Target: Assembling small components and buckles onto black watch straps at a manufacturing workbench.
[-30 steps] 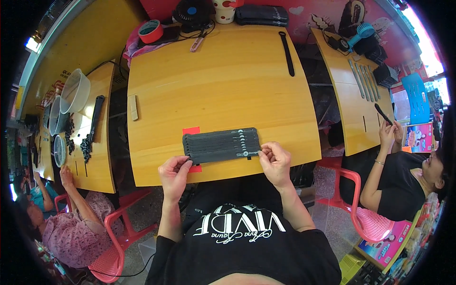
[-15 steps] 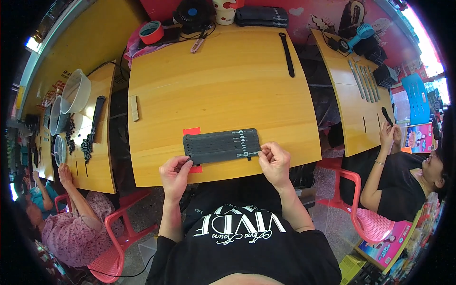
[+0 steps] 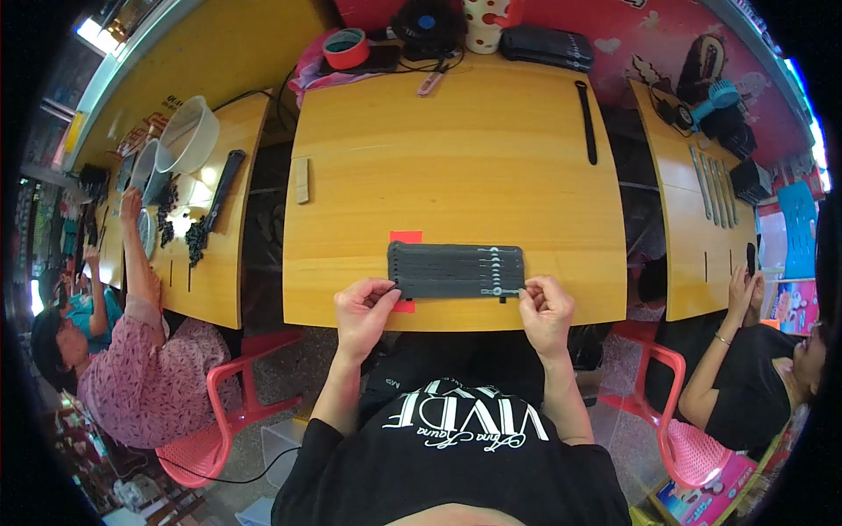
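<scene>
One black bundle (image 3: 449,271), lengthwise left-right

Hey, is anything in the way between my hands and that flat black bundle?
Nothing visible is. Your left hand is at the near left corner of the flat black bundle, your right hand at the near right. The flat red patch showing past its edges doesn't block either.
</scene>
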Tool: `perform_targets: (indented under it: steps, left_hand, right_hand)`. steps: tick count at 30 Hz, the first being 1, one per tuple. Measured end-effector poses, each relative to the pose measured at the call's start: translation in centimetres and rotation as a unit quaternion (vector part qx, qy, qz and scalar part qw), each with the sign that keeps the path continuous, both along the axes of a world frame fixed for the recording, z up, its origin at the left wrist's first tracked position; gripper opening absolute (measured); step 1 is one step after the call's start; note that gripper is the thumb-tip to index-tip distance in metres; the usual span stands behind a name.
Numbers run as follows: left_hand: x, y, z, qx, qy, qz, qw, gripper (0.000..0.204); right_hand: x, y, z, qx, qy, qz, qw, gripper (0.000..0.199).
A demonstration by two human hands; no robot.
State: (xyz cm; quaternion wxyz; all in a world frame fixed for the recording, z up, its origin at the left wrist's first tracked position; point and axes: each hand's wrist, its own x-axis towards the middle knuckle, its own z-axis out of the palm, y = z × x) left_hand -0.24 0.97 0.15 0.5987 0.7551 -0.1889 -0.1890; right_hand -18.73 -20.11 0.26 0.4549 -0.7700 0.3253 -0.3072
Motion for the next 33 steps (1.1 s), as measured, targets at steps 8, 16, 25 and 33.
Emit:
perform_targets:
  steps: [8,16,25,33]
  left_hand:
    - [-0.1,-0.2,0.2,-0.004,-0.006,0.028,1.000,0.011]
    - [0.1,-0.4,0.5,0.021,-0.054,0.033,0.998,0.024]
    - [0.2,-0.4,0.2,0.023,-0.055,0.027,0.998,0.022]
    - [0.3,-0.3,0.2,0.017,-0.048,0.026,0.998,0.020]
  right_hand:
    - [0.2,0.0,0.0,-0.002,0.001,0.003,1.000,0.017]
    - [0.1,0.0,-0.2,0.009,0.001,0.008,1.000,0.017]
    - [0.0,-0.1,-0.2,-0.003,0.014,0.004,1.000,0.017]
    - [0.2,0.0,-0.2,-0.005,0.005,0.000,1.000,0.016]
